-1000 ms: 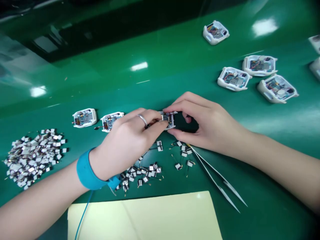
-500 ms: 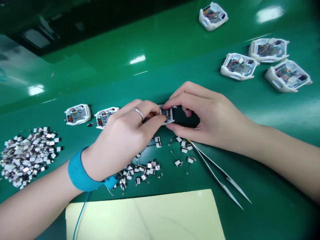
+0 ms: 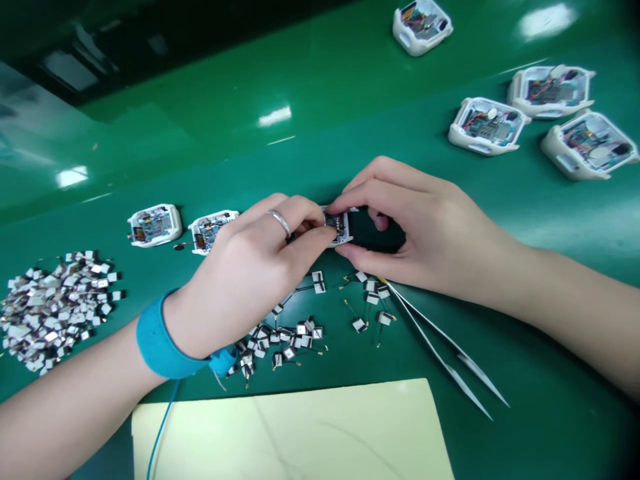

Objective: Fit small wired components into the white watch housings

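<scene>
A white watch case with a circuit board inside lies between my two hands, partly hidden by fingers. My right hand grips it by its upper and lower edges with thumb and forefinger. Over its left part, my left hand is closed, thumb and fingertips brought together at the board; what they pinch is hidden. A ring and a blue wrist strap are on the left hand and wrist. Just left of it sits another open watch case, partly covered, with a thin lead sticking out.
One more case stands far left; several others are at upper right. Small parts with leads lie below my hands, near tweezers. A big pile of small parts is at left, a yellow sheet in front.
The view has shifted slightly, so the cases at upper right appear a little higher. Both hands keep nearly the same pose on the watch case.
</scene>
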The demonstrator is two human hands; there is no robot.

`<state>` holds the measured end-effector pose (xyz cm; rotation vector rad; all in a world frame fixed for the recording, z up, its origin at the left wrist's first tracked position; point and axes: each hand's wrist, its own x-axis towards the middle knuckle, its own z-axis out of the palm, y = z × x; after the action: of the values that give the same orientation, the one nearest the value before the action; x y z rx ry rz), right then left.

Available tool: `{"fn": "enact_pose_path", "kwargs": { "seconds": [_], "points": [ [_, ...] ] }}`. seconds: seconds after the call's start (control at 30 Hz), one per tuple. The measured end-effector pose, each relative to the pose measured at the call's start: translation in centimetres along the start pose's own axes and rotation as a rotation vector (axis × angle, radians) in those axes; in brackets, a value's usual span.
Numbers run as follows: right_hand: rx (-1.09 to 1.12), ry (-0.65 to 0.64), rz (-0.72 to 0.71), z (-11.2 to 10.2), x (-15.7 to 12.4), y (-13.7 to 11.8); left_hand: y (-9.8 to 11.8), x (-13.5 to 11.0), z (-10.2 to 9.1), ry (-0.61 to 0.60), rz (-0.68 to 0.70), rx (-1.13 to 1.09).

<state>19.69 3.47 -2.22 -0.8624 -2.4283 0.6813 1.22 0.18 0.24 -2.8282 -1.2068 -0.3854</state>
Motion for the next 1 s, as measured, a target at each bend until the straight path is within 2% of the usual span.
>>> {"fn": "enact_pose_path", "kwargs": {
  "seconds": [0.3,0.43,0.67,0.83,0.9,1.0],
  "points": [
    [0.018,-0.016,-0.008,-0.6,-0.2,0.3,0.0,0.0,0.0,-0.017,-0.002,-0.034],
    [0.095,0.086,0.029,-1.6,-0.3,0.5,-0.1,-0.1,0.0,-0.007,0.022,-0.047],
    [-0.091,0.143,-0.015,-2.4,-0.5,0.1,-0.3,-0.3,0.1,0.006,0.050,-0.008],
    [0.075,0.275,0.114,-1.9,-0.7,-1.2,-0.3,-0.4,0.1,-0.004,0.058,0.003],
    [0.068,0.297,0.071,-1.7,-0.6,-1.8,-0.3,-0.4,0.1,-0.003,0.064,0.011],
    [-0.068,0.318,-0.037,-1.4,-0.2,-2.5,-0.3,-0.4,0.1,0.005,0.073,0.037]
  ]
}}
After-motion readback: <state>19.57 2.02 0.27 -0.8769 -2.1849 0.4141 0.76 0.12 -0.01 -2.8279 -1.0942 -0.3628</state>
